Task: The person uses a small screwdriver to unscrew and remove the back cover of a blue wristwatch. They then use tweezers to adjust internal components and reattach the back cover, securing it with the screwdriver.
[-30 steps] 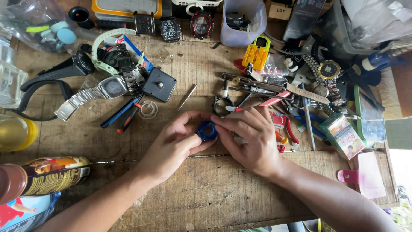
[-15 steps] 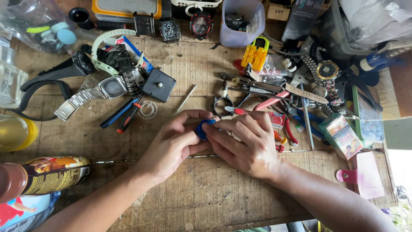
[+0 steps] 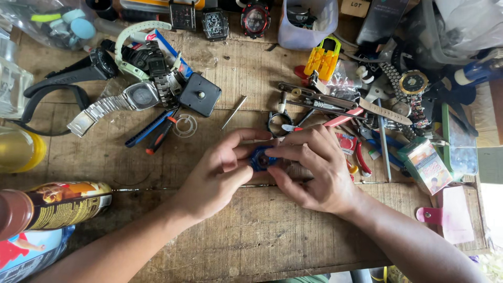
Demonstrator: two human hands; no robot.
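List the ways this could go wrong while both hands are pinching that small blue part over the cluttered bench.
1. The small blue part is held only by fingertips of the left hand and right hand; a slip could drop it among the heap of tools close by.
2. The wooden table has gaps between its planks, where a tiny piece might lodge.
3. The thin metal pin lies loose near the hands and could be knocked away.
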